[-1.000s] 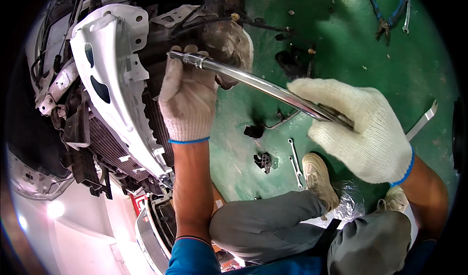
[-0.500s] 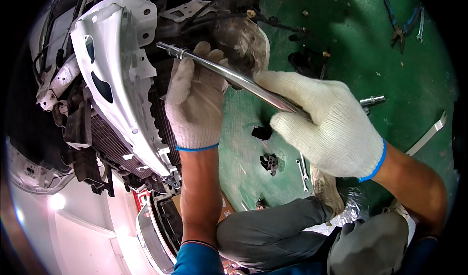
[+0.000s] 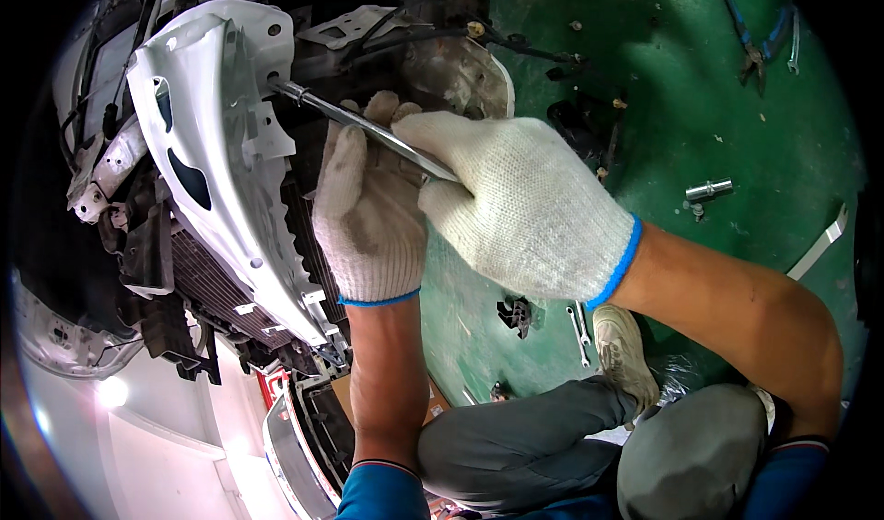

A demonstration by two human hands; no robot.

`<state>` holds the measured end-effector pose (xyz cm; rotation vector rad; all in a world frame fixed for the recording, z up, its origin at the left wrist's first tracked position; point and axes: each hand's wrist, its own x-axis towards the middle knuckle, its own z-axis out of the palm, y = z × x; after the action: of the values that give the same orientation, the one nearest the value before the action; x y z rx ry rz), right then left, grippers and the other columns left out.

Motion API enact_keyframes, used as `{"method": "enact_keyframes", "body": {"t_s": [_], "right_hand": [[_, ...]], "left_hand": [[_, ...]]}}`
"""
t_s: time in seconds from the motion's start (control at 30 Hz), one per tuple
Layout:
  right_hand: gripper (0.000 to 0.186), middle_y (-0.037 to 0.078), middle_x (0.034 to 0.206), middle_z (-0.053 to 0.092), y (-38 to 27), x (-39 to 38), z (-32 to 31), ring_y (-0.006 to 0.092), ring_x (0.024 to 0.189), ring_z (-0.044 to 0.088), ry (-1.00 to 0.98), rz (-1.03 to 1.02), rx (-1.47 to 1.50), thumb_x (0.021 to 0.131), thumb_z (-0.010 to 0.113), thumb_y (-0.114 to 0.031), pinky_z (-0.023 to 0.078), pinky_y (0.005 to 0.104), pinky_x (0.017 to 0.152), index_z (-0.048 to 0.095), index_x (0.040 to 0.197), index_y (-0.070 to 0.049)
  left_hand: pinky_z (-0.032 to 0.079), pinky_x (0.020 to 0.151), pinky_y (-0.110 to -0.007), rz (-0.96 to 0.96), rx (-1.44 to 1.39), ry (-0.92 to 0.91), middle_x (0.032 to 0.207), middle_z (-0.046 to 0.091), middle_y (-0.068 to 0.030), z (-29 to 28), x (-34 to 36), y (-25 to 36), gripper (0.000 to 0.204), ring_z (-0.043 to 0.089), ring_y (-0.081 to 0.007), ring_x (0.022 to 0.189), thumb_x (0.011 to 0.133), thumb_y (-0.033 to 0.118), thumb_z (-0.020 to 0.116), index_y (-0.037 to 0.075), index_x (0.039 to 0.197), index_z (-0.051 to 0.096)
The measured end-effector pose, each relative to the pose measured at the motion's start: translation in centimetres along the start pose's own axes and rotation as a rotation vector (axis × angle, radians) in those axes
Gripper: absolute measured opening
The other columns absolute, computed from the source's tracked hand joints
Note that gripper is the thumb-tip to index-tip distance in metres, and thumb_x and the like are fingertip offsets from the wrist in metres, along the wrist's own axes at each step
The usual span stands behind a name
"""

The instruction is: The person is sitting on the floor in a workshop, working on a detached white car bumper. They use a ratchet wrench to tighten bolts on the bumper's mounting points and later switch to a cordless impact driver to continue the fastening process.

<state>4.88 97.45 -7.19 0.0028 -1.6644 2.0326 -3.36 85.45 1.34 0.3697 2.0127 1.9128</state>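
Observation:
My right hand point(image 3: 529, 198), in a white knit glove with a blue cuff, is closed round a chrome socket extension bar point(image 3: 368, 126). The bar slants up to the left, and its socket tip meets the flange of a white metal car panel point(image 3: 221, 151), by a hole. What the far end carries is hidden inside my right glove. Below and behind the bar is my gloved left hand point(image 3: 373, 202), palm turned up, thumb and fingers apart. It seems not to grip the bar; whether its fingertips touch it I cannot tell.
Dark radiator fins point(image 3: 216, 276) lie behind the panel. On the green floor point(image 3: 681, 69) are blue-handled pliers point(image 3: 753, 55), a loose chrome socket point(image 3: 708, 189), a flat metal bar point(image 3: 820, 244), small wrenches point(image 3: 581, 336) and a black clip point(image 3: 514, 315).
My right hand has moved left with the extension bar, bringing its tip from open space to the panel's flange. My left hand has stayed nearly in place.

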Motion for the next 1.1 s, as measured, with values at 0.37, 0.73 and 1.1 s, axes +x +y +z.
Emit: {"method": "enact_keyframes", "body": {"t_s": [0.37,0.73,1.1], "right_hand": [[0.031,0.028,0.095,0.068,-0.1,0.2,1.3,0.0463,0.089,0.068,0.019,0.039,0.099,0.086,0.060,-0.006,0.056,0.0502,0.075,0.065,0.116,0.001],[0.039,0.027,0.085,0.065,-4.4,-0.7,3.3,0.0427,0.085,0.070,-0.012,0.005,0.143,0.087,0.063,-0.009,0.058,0.0470,0.071,0.056,0.123,0.004],[0.057,0.018,0.081,0.068,-6.8,-1.8,2.8,0.0338,0.065,0.072,-0.134,0.007,-0.319,0.090,0.064,-0.019,0.056,0.0442,0.053,0.043,0.137,0.006]], "left_hand": [[0.049,0.107,-0.046,-0.010,-0.009,-0.037,0.127,0.063,-0.0176,-0.1,0.1,0.1,0.038,0.061,-0.0315,0.120,0.100,0.019,0.057,0.000,0.133,0.052],[0.049,0.087,-0.029,-0.092,-0.359,-0.131,0.098,0.062,-0.0042,-0.2,-0.3,1.5,0.024,0.059,-0.0150,0.096,0.101,0.022,0.065,0.004,0.114,0.055],[0.057,0.092,-0.039,-0.070,-0.305,-0.063,0.111,0.067,-0.0106,-0.8,-1.7,1.9,0.039,0.064,-0.0221,0.101,0.100,0.032,0.069,0.004,0.126,0.062]]}}
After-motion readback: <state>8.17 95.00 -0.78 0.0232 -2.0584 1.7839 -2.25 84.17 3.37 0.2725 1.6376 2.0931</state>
